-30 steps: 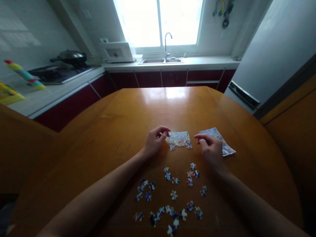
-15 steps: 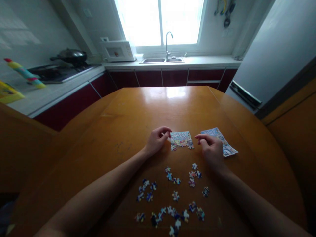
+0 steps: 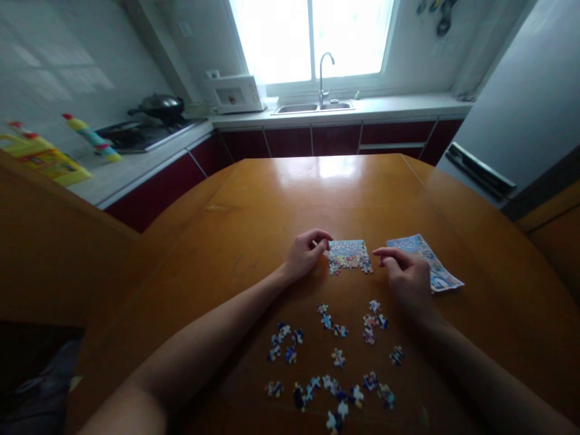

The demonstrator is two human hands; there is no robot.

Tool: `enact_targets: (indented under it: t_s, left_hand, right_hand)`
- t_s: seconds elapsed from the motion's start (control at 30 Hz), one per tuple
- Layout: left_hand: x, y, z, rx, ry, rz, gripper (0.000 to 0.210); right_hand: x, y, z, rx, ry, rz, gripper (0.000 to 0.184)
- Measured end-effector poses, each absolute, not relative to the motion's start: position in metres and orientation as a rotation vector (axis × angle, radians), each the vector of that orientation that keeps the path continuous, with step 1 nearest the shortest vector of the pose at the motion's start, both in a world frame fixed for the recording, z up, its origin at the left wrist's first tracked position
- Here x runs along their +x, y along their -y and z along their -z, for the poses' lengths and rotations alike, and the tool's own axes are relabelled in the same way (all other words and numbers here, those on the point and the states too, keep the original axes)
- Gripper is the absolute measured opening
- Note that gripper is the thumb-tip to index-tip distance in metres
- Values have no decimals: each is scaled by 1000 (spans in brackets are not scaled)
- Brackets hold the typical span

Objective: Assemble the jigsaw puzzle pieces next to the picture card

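Note:
A partly assembled jigsaw puzzle [image 3: 348,254] lies flat on the table, its near edge uneven with a gap in the middle. My left hand [image 3: 310,254] is at its upper left corner, thumb and forefinger curled together against the edge. Just right of the puzzle, my right hand [image 3: 408,275] hovers with bent fingers; its forefinger and thumb are apart, and I see nothing between them. Partly under that hand is a printed picture sheet [image 3: 441,272]. Loose puzzle pieces [image 3: 338,357] are spread in small groups nearer to me, between my forearms.
The wooden table [image 3: 272,205] has a rounded outline. Beyond it are a sink [image 3: 296,109], a microwave [image 3: 235,93] and a stove with a wok [image 3: 161,107]. Yellow bottles [image 3: 49,157] stand on the left counter. A fridge [image 3: 512,90] is at the right.
My view has turned a little to the left, so everything sits further right in the picture. Both hands keep nearly the same places beside the puzzle.

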State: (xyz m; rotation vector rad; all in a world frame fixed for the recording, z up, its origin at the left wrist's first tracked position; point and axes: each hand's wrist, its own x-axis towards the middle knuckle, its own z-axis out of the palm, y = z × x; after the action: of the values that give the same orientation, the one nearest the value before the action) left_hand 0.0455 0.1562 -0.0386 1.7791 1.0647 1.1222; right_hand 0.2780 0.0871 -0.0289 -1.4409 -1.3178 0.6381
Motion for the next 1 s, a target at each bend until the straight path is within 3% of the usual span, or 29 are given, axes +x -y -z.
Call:
enact_targets:
  t_s: [1.0]
  left_hand:
    - [48, -157, 42, 1804, -1047, -1102, 15]
  right_hand:
    - [277, -80, 25, -1435, 1419, -561, 22]
